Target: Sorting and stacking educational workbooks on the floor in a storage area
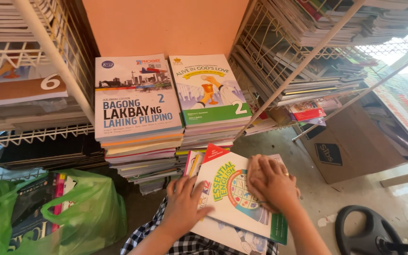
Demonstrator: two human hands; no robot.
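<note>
Bare floor [327,198] showing lower right, racks crowding both sides. Left hand [182,203] & right hand [271,182] lying flat on workbook [234,196], fingers spread, grip wide, clasping nothing.

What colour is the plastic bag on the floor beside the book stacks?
The plastic bag is bright, see-through green, with books inside; the head view shows it at lower left.

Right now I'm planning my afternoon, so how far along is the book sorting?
Done: two tall stacks stand against the wall. In hand: both the left hand and right hand press on a white workbook atop a few more. Left: the green bag of books.
</note>
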